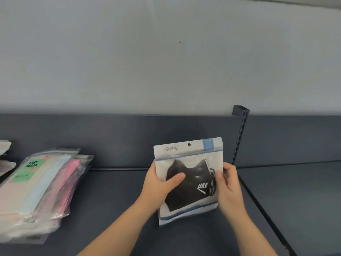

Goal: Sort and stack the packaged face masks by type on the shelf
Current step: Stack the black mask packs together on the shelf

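A white-and-blue packet with a black face mask (190, 183) inside is held upright above the dark shelf (114, 200), right of centre. My left hand (158, 183) grips its left edge, thumb across the front. On the packet's right edge, my right hand (229, 185) pinches with thumb in front. At the left lies a slanted stack of clear packets of pastel masks (36, 193), the top one bearing a green "FACE MASK" label.
More pale packets (5, 157) show partly at the far left edge. A slotted upright post (239, 133) and a shelf divider seam (262, 206) stand right of my hands. Behind runs the dark back panel (110, 139), with a grey wall above.
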Tool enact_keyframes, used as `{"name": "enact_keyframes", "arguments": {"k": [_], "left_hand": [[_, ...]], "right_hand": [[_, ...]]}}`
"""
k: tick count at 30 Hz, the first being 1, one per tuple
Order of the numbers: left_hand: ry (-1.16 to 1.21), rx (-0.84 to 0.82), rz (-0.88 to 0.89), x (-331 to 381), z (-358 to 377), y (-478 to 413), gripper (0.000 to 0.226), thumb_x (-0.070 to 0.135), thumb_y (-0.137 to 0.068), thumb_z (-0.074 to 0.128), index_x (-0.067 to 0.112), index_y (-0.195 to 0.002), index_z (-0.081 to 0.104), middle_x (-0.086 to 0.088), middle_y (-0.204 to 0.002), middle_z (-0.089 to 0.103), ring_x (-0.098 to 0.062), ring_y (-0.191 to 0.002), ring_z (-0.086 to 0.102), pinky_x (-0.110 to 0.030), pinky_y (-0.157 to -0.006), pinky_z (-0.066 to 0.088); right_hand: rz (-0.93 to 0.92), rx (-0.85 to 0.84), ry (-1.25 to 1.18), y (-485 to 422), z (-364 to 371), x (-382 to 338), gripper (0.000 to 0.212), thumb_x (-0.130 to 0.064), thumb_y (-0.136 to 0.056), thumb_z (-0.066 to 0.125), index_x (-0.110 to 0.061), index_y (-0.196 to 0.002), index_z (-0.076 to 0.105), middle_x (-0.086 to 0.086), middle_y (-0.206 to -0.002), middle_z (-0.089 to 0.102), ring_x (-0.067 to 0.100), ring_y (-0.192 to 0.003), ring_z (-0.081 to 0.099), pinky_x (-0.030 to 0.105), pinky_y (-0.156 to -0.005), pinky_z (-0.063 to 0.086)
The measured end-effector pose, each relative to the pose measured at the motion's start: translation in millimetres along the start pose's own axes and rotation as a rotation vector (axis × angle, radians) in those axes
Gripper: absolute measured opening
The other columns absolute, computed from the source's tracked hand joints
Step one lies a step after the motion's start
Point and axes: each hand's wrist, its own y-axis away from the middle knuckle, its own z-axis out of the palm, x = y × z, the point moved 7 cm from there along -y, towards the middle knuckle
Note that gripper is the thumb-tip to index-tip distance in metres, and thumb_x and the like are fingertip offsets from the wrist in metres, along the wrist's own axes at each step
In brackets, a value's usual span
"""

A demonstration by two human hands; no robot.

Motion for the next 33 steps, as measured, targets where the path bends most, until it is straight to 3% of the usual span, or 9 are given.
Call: {"name": "enact_keyframes", "arguments": {"k": [3, 7, 10, 14, 18, 23, 26, 29, 33], "left_hand": [[-0.149, -0.013, 0.088, 8, -7, -4, 0.059, 0.012, -0.073, 0.083, 0.029, -0.122, 0.055, 0.027, -0.113, 0.067, 0.006, -0.108, 0.062, -0.009, -0.086, 0.048], [-0.286, -0.151, -0.014, -4, -11, 1, 0.073, 0.015, -0.071, 0.088, 0.045, -0.121, 0.044, 0.040, -0.113, 0.060, 0.017, -0.109, 0.056, -0.001, -0.086, 0.042], [-0.361, -0.278, -0.075, -18, -9, 10, 0.088, 0.016, -0.067, 0.090, 0.051, -0.128, 0.036, 0.048, -0.117, 0.052, 0.023, -0.113, 0.049, 0.001, -0.091, 0.038], [-0.291, -0.194, -0.071, -20, -11, 1, 0.084, 0.010, -0.067, 0.088, 0.037, -0.133, 0.045, 0.033, -0.122, 0.060, 0.011, -0.119, 0.053, -0.015, -0.102, 0.040], [-0.185, -0.103, -0.115, -32, -14, 0, 0.088, 0.008, -0.061, 0.084, 0.034, -0.133, 0.040, 0.018, -0.124, 0.064, 0.001, -0.120, 0.057, -0.025, -0.103, 0.043], [-0.096, -0.115, -0.187, -39, -14, 0, 0.075, -0.002, -0.061, 0.061, 0.033, -0.126, 0.046, 0.003, -0.115, 0.068, -0.016, -0.111, 0.062, -0.034, -0.093, 0.050], [-0.066, -0.084, -0.186, -35, -13, -3, 0.073, -0.005, -0.059, 0.054, 0.034, -0.120, 0.049, 0.006, -0.107, 0.069, -0.012, -0.103, 0.064, -0.031, -0.089, 0.051], [-0.105, -0.075, -0.203, -40, -11, 3, 0.072, -0.016, -0.072, 0.056, 0.036, -0.120, 0.043, 0.005, -0.110, 0.066, -0.012, -0.103, 0.063, -0.020, -0.078, 0.050], [-0.140, -0.036, -0.126, -31, -18, 4, 0.077, -0.021, -0.077, 0.060, 0.039, -0.122, 0.040, 0.009, -0.116, 0.063, 0.000, -0.104, 0.063, -0.010, -0.075, 0.048]], "right_hand": [[-0.048, -0.004, -0.090, 2, -3, -4, 0.037, 0.001, -0.100, 0.045, -0.029, -0.122, 0.045, -0.011, -0.115, 0.063, 0.006, -0.101, 0.063, 0.020, -0.086, 0.053], [0.115, -0.159, -0.177, 12, -4, 24, 0.071, 0.019, -0.086, 0.055, -0.028, -0.136, 0.035, -0.005, -0.120, 0.066, 0.013, -0.110, 0.064, 0.025, -0.088, 0.054], [0.215, -0.274, -0.113, 23, 1, 34, 0.063, 0.016, -0.084, 0.062, -0.024, -0.130, 0.048, 0.000, -0.119, 0.070, 0.022, -0.115, 0.065, 0.027, -0.089, 0.055], [0.186, -0.228, -0.064, 14, 0, 22, 0.060, 0.016, -0.083, 0.064, -0.028, -0.122, 0.052, -0.001, -0.115, 0.071, 0.015, -0.108, 0.067, 0.025, -0.087, 0.054], [0.130, -0.258, 0.052, 10, 7, 24, 0.070, 0.005, -0.085, 0.067, -0.050, -0.122, 0.046, -0.011, -0.121, 0.066, 0.012, -0.118, 0.061, 0.035, -0.100, 0.047], [0.160, -0.300, 0.100, 9, 13, 35, 0.076, 0.002, -0.089, 0.064, -0.055, -0.127, 0.031, -0.029, -0.121, 0.060, -0.002, -0.122, 0.054, 0.030, -0.108, 0.040], [0.150, -0.274, 0.042, 3, 12, 29, 0.073, 0.006, -0.088, 0.063, -0.049, -0.128, 0.035, -0.022, -0.124, 0.060, 0.002, -0.123, 0.054, 0.028, -0.105, 0.040], [0.177, -0.304, 0.036, 9, 17, 30, 0.076, 0.009, -0.085, 0.065, -0.044, -0.128, 0.030, -0.018, -0.125, 0.057, -0.006, -0.117, 0.055, 0.023, -0.104, 0.043], [0.169, -0.306, -0.052, 10, 19, 20, 0.075, -0.004, -0.077, 0.068, -0.039, -0.134, 0.032, -0.015, -0.122, 0.063, 0.004, -0.117, 0.060, 0.019, -0.091, 0.050]]}}
